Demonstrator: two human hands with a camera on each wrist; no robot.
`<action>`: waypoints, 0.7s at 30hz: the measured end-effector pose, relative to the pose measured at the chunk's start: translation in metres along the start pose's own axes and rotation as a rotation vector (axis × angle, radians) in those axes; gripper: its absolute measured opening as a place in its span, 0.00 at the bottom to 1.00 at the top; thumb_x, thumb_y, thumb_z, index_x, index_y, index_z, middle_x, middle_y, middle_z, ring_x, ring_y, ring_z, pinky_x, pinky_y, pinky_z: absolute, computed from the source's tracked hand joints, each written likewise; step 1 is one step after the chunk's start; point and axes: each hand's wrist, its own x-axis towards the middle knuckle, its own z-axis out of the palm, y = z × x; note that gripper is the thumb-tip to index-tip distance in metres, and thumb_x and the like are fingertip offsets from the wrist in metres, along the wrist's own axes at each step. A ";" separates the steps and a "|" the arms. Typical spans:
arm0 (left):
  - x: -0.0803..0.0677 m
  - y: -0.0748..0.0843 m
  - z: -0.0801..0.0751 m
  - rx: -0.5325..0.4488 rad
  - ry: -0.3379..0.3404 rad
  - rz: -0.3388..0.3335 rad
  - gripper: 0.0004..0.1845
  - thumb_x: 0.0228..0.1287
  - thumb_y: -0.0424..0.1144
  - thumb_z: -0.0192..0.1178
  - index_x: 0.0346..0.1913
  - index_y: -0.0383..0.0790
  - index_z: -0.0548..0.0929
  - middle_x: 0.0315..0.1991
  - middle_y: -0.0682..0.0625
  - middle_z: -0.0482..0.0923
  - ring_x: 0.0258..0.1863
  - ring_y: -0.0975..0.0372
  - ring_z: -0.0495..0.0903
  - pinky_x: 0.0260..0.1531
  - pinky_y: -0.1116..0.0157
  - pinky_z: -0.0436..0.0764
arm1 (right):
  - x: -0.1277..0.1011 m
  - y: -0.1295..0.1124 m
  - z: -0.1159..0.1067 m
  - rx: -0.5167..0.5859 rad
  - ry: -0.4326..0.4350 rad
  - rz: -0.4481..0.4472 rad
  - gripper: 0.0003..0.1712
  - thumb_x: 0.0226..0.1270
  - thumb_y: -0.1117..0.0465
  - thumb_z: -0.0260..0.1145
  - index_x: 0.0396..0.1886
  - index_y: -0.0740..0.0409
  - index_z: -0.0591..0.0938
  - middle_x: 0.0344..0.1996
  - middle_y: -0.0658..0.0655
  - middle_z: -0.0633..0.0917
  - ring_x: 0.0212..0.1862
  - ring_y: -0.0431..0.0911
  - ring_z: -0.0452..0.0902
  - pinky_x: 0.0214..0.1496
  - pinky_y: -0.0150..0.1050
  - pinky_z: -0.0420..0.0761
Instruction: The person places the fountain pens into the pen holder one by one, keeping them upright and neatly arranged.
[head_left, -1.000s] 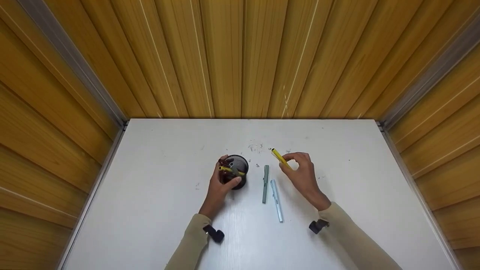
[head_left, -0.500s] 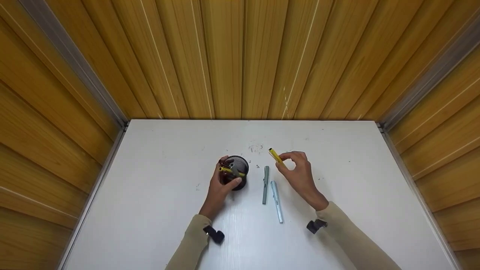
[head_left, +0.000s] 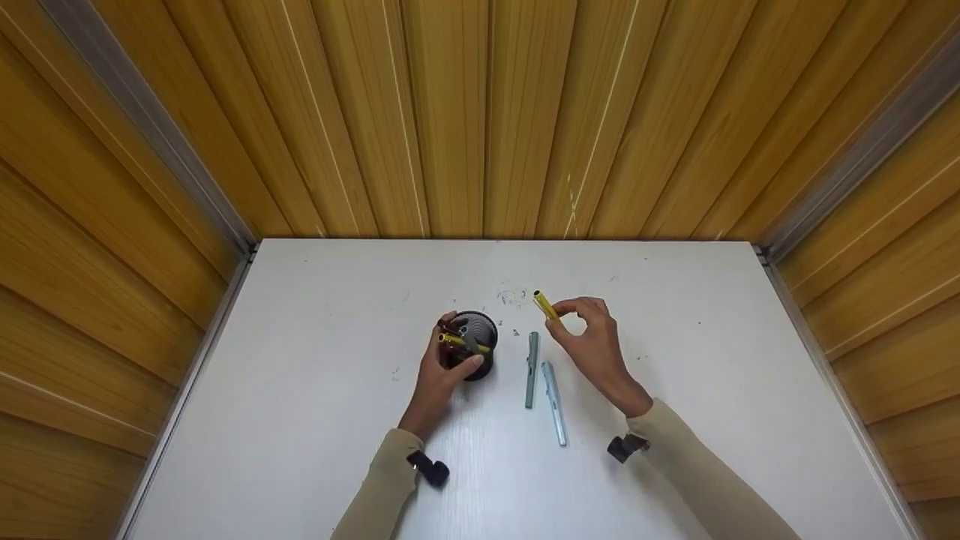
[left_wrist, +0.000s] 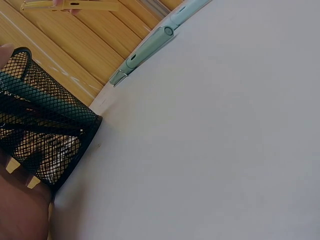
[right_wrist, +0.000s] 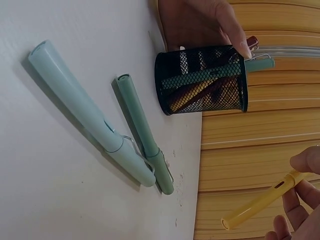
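Observation:
My left hand (head_left: 439, 379) grips a black mesh pen cup (right_wrist: 215, 97) that stands on the table. Out of the cup's mouth stick a green pen (right_wrist: 260, 64), a dark red pen (right_wrist: 252, 42) and a yellow pen (head_left: 452, 340). Raised above the table to the right, my right hand (head_left: 596, 352) pinches another yellow pen (right_wrist: 255, 206) between thumb and fingers. This pen is tilted, one end pointing to the far left. Between the two hands lie a capped green pen (head_left: 532, 371) and a capped light blue pen (head_left: 554, 405), side by side.
The white table (head_left: 315, 360) ends at a ribbed wood-look wall (head_left: 450, 120) at the back, with similar walls left and right. Dark scuff marks (head_left: 513, 296) dot its surface beyond the loose pens. Each sleeve carries a small black wrist camera (head_left: 429, 469).
My right hand has shifted a little to the left and away from me, bringing the yellow pen nearer the cup. The left hand, the cup and the two loose pens stay put.

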 end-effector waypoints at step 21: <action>0.001 0.000 0.000 0.018 0.022 -0.019 0.48 0.71 0.48 0.76 0.87 0.66 0.61 0.79 0.45 0.68 0.78 0.51 0.71 0.78 0.48 0.68 | 0.006 -0.015 0.011 0.013 -0.013 -0.034 0.12 0.70 0.67 0.80 0.51 0.61 0.91 0.47 0.57 0.91 0.61 0.53 0.76 0.66 0.54 0.72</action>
